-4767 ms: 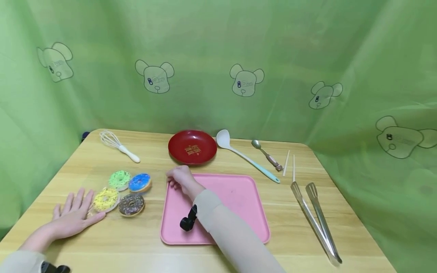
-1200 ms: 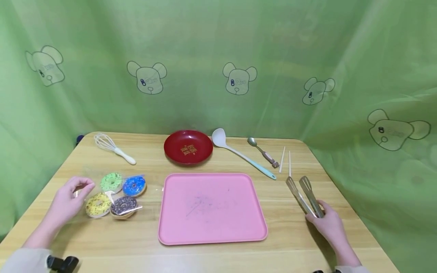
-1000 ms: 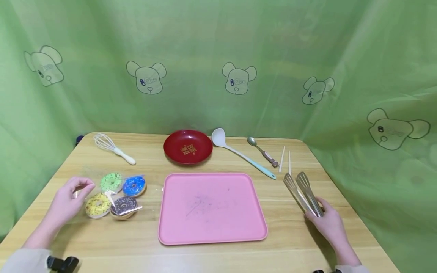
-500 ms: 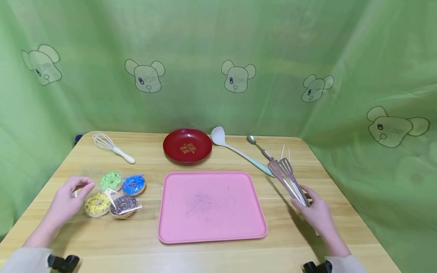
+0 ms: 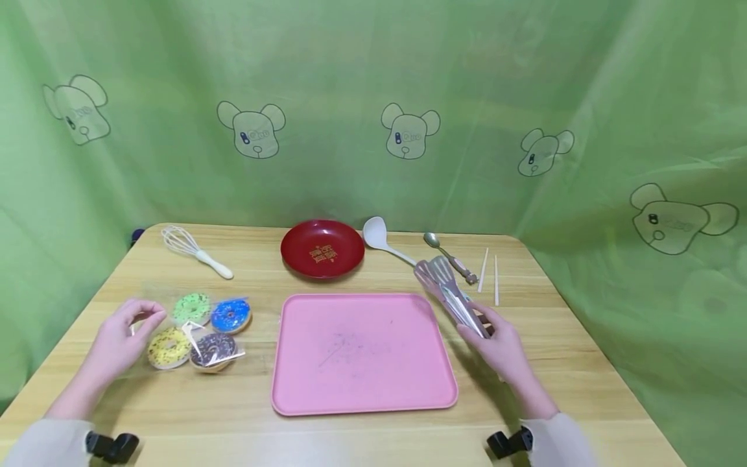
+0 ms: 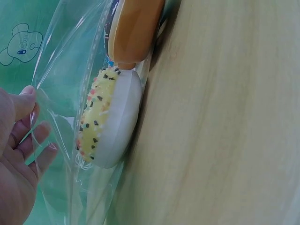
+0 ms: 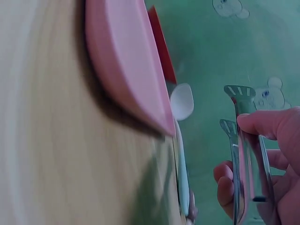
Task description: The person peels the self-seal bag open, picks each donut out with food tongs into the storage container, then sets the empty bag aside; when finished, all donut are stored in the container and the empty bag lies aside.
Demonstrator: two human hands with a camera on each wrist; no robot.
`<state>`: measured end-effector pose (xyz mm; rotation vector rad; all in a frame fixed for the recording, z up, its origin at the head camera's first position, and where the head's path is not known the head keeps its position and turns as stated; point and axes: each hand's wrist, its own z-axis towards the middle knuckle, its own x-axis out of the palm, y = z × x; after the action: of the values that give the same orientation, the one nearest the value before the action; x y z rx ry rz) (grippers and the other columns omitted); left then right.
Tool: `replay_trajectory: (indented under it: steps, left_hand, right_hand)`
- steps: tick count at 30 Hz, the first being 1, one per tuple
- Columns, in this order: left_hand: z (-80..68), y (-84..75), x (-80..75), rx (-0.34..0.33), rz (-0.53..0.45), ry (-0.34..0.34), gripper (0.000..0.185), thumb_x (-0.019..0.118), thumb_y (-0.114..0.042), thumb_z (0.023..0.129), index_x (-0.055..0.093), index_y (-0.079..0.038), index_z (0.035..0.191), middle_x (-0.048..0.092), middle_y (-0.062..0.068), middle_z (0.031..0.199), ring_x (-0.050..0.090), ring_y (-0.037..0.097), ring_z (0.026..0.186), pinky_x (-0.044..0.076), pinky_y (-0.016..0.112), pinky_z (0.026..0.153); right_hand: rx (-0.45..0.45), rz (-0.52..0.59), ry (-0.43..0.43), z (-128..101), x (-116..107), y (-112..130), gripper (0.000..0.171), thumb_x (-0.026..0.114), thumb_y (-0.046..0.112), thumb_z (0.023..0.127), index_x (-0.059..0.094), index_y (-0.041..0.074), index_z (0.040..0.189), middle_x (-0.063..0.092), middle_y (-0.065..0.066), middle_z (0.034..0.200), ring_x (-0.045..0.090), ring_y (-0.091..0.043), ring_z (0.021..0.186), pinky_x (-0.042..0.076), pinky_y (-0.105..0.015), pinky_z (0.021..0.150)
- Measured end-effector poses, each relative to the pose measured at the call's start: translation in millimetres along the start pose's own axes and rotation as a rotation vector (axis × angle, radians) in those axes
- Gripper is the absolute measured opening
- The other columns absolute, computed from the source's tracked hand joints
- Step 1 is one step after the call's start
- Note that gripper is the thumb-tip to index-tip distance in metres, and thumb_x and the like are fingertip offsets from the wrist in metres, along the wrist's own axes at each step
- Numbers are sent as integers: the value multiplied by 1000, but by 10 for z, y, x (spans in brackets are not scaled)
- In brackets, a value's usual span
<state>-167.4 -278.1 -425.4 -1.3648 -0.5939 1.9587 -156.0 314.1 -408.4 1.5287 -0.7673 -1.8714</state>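
Observation:
My right hand (image 5: 496, 344) grips a pair of metal tongs (image 5: 449, 292) lifted off the table, their tips pointing up and left over the right edge of the pink tray (image 5: 362, 389). In the right wrist view my thumb and fingers (image 7: 262, 124) wrap round the tongs (image 7: 243, 140). My left hand (image 5: 125, 334) pinches the edge of a clear plastic bag (image 6: 61, 93) holding several toy donuts: green (image 5: 191, 307), blue (image 5: 231, 315), yellow (image 5: 168, 346) and chocolate (image 5: 211, 350). The left wrist view shows the yellow donut (image 6: 110, 119) on edge inside the bag.
At the back of the wooden table (image 5: 583, 363) lie a whisk (image 5: 195, 250), a red plate (image 5: 322, 248), a white ladle (image 5: 379, 240), a spoon (image 5: 449, 253) and two chopsticks (image 5: 489, 269). Green cloth walls close in the table on all sides.
My right hand took the tongs off the table at the right and carried them up and left toward the tray. My left hand closed on the donut bag's edge and stays there.

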Motion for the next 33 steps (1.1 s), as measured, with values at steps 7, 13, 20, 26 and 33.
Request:
replay_trajectory:
  steps: [7,13,20,26,33]
  left_hand:
    - [-2,16,13,-4,8,5,24,54,-18,95,56,3,106,55,18,105,37,-11,93,42,58,85]
    - [-10,24,14,-6,3,3,23,54,-17,95,56,4,106,55,18,105,39,-8,93,41,61,83]
    - [4,36,17,-4,36,-13,24,54,-20,95,56,1,106,56,13,104,45,3,96,47,29,87]
    - [25,32,28,-4,32,-21,23,54,-20,95,57,1,106,56,12,102,41,-8,91,46,21,82]
    - [25,32,28,5,12,-19,21,55,-18,94,57,1,104,56,13,103,41,-9,92,36,3,76]
  right_hand:
    - [-17,56,69,86,239,192,54,70,22,84,49,10,132,58,-18,98,56,-24,75,53,-31,54]
    - [-62,80,108,140,473,371,52,72,16,82,52,10,130,60,-14,93,55,-23,74,52,-30,54]
    - [-104,152,225,196,784,660,54,73,16,80,53,15,130,59,-12,89,54,-24,65,49,-33,47]
    - [-129,204,401,189,1014,895,49,71,19,83,53,15,129,60,-10,77,56,-37,54,49,-39,40]
    - [-193,136,527,153,1338,1070,38,68,22,86,58,16,121,63,-3,85,58,-24,58,51,-34,48]
